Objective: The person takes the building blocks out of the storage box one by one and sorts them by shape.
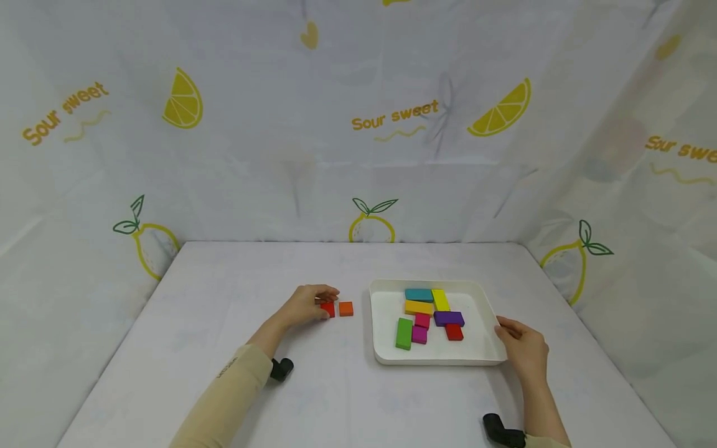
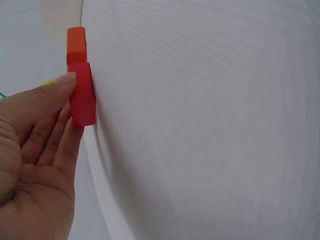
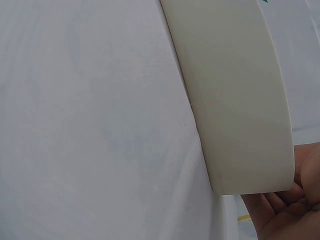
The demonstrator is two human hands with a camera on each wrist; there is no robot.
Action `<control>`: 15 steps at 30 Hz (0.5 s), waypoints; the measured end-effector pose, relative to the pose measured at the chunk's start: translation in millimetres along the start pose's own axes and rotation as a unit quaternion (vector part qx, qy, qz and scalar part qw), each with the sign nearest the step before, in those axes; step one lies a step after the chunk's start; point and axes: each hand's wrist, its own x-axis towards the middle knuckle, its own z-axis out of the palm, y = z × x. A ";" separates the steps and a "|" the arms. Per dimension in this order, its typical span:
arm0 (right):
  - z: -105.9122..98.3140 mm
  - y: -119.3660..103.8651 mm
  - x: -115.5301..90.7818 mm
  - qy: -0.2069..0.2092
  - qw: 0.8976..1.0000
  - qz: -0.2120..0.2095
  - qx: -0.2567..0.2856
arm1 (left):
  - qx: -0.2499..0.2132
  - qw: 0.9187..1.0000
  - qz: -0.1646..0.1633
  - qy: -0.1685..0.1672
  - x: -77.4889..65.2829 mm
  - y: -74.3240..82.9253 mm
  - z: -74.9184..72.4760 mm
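My left hand [image 1: 303,305] pinches a red block [image 2: 82,95] between thumb and fingers, low over the white cloth left of the tray. Just beyond it stands a separate orange block [image 1: 346,308]. At the tray's right side, my right hand [image 1: 525,348] grips the edge of the white tray [image 1: 448,361], with the thumb at the rim. In the right wrist view the tray's outer wall [image 3: 235,100] hides part of that hand. Several coloured blocks lie in the tray, among them a green block [image 1: 404,334], a purple block [image 1: 449,318] and a teal block [image 1: 419,295].
A white cloth [image 1: 347,404] covers the table, and a printed curtain [image 1: 269,143] with lemons and lettering hangs behind and at both sides. Black wrist devices sit under both forearms, one [image 1: 282,369] at the left sleeve, the other [image 1: 501,431] at the right.
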 end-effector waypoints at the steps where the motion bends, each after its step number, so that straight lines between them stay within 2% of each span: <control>1: -0.1 0.3 -0.1 0.000 1.000 0.000 0.000 | -0.002 1.000 -0.001 0.001 0.2 0.0 0.0; 7: -1.2 1.6 -1.2 -0.004 1.000 -0.006 -0.008 | -0.009 1.000 -0.017 0.015 2.5 3.0 1.6; 15: -0.8 -0.5 -1.1 -0.002 1.000 -0.010 -0.007 | -0.025 0.998 0.018 0.046 8.6 20.4 11.7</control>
